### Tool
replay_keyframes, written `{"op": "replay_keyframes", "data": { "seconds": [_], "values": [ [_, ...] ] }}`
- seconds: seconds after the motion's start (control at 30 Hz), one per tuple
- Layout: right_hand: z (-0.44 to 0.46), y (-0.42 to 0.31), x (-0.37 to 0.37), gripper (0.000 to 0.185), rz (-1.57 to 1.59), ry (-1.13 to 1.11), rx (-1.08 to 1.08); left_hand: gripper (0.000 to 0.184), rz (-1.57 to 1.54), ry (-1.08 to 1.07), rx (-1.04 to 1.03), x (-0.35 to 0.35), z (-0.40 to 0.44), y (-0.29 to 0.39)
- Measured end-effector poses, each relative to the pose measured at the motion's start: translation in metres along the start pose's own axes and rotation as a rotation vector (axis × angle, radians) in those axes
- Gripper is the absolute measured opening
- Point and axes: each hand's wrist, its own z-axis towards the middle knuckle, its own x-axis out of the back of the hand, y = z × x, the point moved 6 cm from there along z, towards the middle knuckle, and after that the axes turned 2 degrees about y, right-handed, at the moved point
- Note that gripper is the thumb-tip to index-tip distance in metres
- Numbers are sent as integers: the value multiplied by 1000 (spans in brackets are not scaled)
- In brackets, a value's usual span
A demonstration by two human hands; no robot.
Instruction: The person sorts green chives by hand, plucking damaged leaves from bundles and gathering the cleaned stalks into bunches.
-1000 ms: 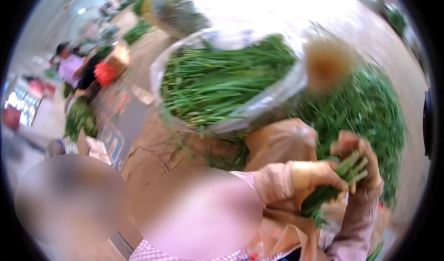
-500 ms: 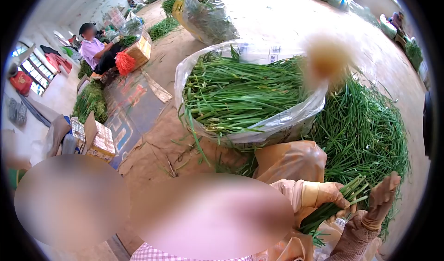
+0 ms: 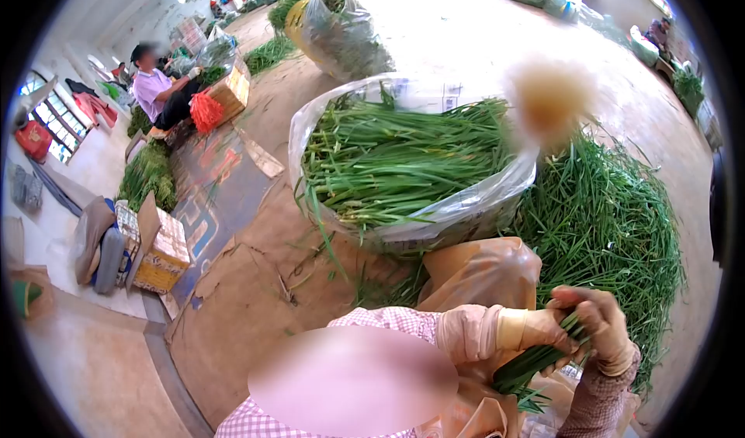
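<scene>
My left hand [image 3: 547,333], gloved and with a yellow cuff, is closed around a small bunch of garlic chives [image 3: 529,367]. The leafy ends of the bunch point down to the left over my lap. My right hand [image 3: 604,328], also gloved, curls over the upper stem ends, close against the left hand; part of its grip is hidden. Beyond my hands lies a big loose heap of green chives [image 3: 609,221]. A clear plastic bag [image 3: 466,209] to its left holds chives laid lengthwise [image 3: 403,159]. An orange plastic sheet [image 3: 485,271] covers my knee.
A person [image 3: 159,89] in a light shirt sits by a box [image 3: 231,93] with red strands at the far left. Another stuffed bag [image 3: 345,38] stands behind. A carton [image 3: 163,256] and a green heap [image 3: 147,174] are at left. A blurred round shape [image 3: 551,104] hangs in front.
My right hand, upright with its fingers stretched out beside the bunch before, has moved left and closed over the stem ends. My left hand still holds the bunch. The view has shifted slightly.
</scene>
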Motion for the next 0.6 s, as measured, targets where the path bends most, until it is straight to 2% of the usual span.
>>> {"op": "replay_keyframes", "data": {
  "seconds": [0.03, 0.07, 0.1, 0.17, 0.2, 0.27, 0.3, 0.33, 0.37, 0.4, 0.43, 0.47, 0.5, 0.53, 0.6],
  "values": [
    [-3, -9, 1, 54, 50, 30, 30, 22, -15, 7, -6, 3, 0, -2],
    [-7, -19, 6, 55, -2, 157, 78, 22, -33, -50, -97, -2, -2, 8],
    [-9, -21, 19, 54, -101, 353, 255, 21, -42, -112, -186, -7, -3, 17],
    [-18, -46, 21, 51, -188, 668, 417, 23, -12, -134, -160, -3, 4, 13],
    [-20, -50, 2, 47, -77, 552, 220, 24, 2, -145, -158, -3, 5, 13],
    [-8, -4, 4, 46, -688, 156, 403, 24, 19, -154, -156, -1, 9, -2],
    [-6, -8, -11, 48, -711, -7, 242, 24, -151, -6, -166, 7, 11, -15],
    [-13, -11, -2, 52, -501, 80, 143, 24, -236, 69, -169, 17, 15, -20],
    [-15, -15, 7, 55, -368, 200, 210, 24, -319, 144, -177, 16, 10, -14],
    [-18, -18, 15, 58, -241, 311, 291, 24, -138, 49, -303, 11, 8, 9],
    [-25, -12, 33, 57, 16, 517, 337, 23, 34, -59, -410, -1, 2, 32],
    [-36, -19, 45, 54, -1, 649, 392, 24, 70, 13, -548, 9, 3, 42],
    [-43, -20, 47, 54, -91, 761, 350, 24, 105, 63, -669, 23, 9, 50],
    [-48, -24, 36, 57, -180, 758, 350, 25, 159, 44, -878, 33, 13, 60],
    [-63, -17, -2, 74, -177, 766, 160, 24, -56, 337, -790, 38, 15, 60]
  ]
}}
